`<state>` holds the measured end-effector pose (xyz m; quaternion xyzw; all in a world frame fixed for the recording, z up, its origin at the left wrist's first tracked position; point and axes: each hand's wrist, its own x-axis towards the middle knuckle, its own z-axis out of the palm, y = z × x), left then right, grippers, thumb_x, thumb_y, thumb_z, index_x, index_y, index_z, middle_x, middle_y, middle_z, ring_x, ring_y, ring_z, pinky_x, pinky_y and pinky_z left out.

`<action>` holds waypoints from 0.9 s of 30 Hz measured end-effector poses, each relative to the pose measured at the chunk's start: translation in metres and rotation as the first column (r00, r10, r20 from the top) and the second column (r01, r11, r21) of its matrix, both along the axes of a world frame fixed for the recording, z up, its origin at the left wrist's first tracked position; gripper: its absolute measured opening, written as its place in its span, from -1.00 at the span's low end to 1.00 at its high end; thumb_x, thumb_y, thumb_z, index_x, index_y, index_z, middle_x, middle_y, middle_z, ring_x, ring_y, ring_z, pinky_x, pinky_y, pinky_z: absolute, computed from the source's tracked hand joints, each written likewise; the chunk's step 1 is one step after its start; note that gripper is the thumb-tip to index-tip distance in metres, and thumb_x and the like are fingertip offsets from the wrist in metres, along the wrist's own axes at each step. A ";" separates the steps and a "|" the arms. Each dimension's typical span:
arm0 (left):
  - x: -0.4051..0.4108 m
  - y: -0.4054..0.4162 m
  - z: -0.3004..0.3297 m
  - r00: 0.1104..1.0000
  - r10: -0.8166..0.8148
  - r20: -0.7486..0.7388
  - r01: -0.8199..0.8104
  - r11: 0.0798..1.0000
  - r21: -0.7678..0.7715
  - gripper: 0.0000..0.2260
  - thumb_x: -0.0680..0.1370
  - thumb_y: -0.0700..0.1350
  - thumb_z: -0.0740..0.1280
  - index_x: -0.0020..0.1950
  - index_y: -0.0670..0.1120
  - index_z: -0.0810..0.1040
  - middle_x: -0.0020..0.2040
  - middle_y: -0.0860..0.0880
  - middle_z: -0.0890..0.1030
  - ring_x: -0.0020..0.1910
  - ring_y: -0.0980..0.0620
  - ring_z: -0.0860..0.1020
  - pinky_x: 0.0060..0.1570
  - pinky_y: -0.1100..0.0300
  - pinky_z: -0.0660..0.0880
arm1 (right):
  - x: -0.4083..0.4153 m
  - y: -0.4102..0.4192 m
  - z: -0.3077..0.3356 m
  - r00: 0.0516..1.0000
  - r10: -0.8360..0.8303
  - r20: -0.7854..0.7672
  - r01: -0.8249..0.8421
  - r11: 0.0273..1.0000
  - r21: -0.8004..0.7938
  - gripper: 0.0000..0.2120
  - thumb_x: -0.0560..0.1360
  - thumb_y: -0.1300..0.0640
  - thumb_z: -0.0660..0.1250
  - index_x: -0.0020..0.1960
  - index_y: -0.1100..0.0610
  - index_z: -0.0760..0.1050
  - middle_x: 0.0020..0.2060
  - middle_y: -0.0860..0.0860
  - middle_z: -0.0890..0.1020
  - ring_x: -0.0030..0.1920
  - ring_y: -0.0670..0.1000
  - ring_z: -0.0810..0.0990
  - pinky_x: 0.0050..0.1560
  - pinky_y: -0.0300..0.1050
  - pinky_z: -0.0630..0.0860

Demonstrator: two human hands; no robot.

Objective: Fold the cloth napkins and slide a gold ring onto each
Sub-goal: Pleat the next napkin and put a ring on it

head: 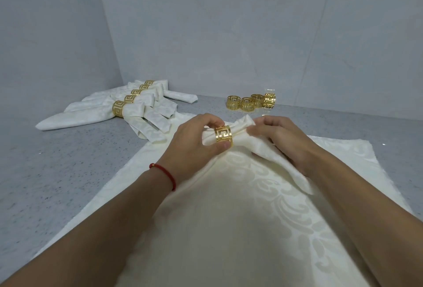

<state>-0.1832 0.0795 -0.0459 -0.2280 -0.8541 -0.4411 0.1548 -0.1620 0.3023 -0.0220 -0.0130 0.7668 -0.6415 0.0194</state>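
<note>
Left hand [196, 140] pinches gold ring [223, 137], thumb below, fingers above; likely steadies ring while cloth feeds through. Right hand [281, 140] grips folded napkin [256, 147], bunching it narrow to pass ring. Ring sits near napkin's far end, above flat unfolded napkins [229, 218]. 5 ringed napkins [103, 112] fanned far-left; 4 spare rings [250, 102] clustered at wall, within reach.

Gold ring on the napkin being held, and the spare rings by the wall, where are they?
gold ring [223, 137]: head view, its patterned front face.
spare rings [248, 104]: head view, second ring from the left.
</note>
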 end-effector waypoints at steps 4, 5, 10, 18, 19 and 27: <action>0.000 -0.003 0.004 0.995 -0.046 0.087 0.038 0.995 0.088 -0.60 0.33 -0.03 0.64 0.10 0.10 0.61 0.02 0.18 0.64 0.03 0.23 0.57 0.05 0.30 0.46 | 0.001 -0.003 0.002 0.984 0.045 -0.171 -0.001 0.969 0.248 -0.77 0.60 -0.06 0.40 -0.01 0.10 0.68 -0.26 0.01 0.62 -0.27 -0.02 0.49 -0.16 -0.09 0.39; 0.001 -0.004 0.007 0.990 -0.068 0.124 0.050 0.988 0.144 -0.60 0.33 -0.03 0.64 0.12 0.08 0.62 0.03 0.15 0.66 0.03 0.19 0.61 0.03 0.32 0.49 | 0.000 -0.001 0.002 0.981 0.035 -0.190 0.015 0.967 0.255 -0.74 0.59 -0.08 0.40 -0.01 0.12 0.68 -0.27 0.03 0.59 -0.28 0.01 0.45 -0.17 -0.08 0.37; 0.003 -0.013 0.016 0.889 -0.218 0.402 0.049 0.919 0.390 -0.68 0.50 -0.10 0.50 0.24 -0.05 0.59 0.00 -0.05 0.73 -0.02 -0.02 0.70 -0.10 0.20 0.60 | -0.002 0.004 0.004 0.985 0.025 -0.169 0.012 0.976 0.215 -0.57 0.57 -0.04 0.43 -0.12 0.35 0.46 -0.30 0.07 0.42 -0.31 0.03 0.33 -0.30 -0.13 0.27; 0.001 -0.015 0.014 0.878 -0.235 0.416 0.027 0.893 0.448 -0.72 0.51 -0.23 0.48 0.21 -0.11 0.62 -0.04 -0.12 0.73 -0.05 -0.05 0.71 -0.04 0.13 0.62 | -0.008 -0.002 -0.006 0.985 0.012 -0.171 0.029 0.972 0.232 -0.51 0.59 -0.19 0.36 0.02 0.29 0.57 -0.26 0.06 0.47 -0.26 0.04 0.38 -0.16 -0.04 0.33; 0.000 -0.014 0.014 0.876 -0.233 0.423 0.018 0.891 0.453 -0.72 0.52 -0.23 0.48 0.22 -0.11 0.62 -0.02 -0.12 0.73 -0.04 -0.05 0.70 -0.02 0.12 0.63 | -0.009 -0.003 -0.006 0.983 0.020 -0.181 0.026 0.968 0.249 -0.51 0.57 -0.24 0.35 0.03 0.24 0.59 -0.25 0.05 0.48 -0.25 0.03 0.40 -0.16 -0.04 0.34; -0.001 -0.017 0.017 0.818 -0.298 0.492 -0.018 0.842 0.539 -0.61 0.44 -0.31 0.51 0.25 -0.14 0.60 0.03 -0.16 0.72 0.00 -0.10 0.70 0.03 0.07 0.63 | -0.005 -0.006 -0.004 0.962 0.070 -0.263 0.016 0.950 0.312 -0.71 0.56 -0.22 0.38 0.01 -0.01 0.67 -0.41 -0.16 0.48 -0.46 -0.17 0.37 -0.42 -0.32 0.31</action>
